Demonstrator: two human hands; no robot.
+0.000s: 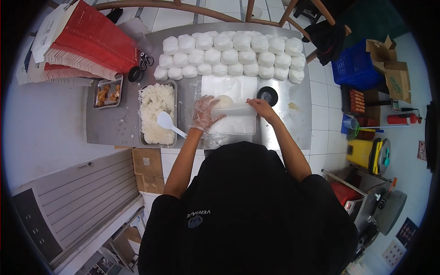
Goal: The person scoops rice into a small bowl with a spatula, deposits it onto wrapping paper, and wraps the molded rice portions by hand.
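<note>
A stack of white wrapping paper (231, 126) lies on the steel table in front of me. On it sits a round mound of rice (223, 101), partly covered by a fold of the top sheet. My left hand (205, 113), in a clear plastic glove, rests at the left side of the mound with its fingers spread over the paper. My bare right hand (261, 109) pinches the right edge of the raised sheet between thumb and fingers. A small black bowl (267, 96) stands just beyond my right hand.
Rows of white wrapped bundles (221, 56) fill the table's far side. Left are a metal tray of rice (157, 110) with a white rice paddle (166, 121), a smaller food tray (108, 91), scissors (145, 60) and stacked red-and-white paper (89, 39).
</note>
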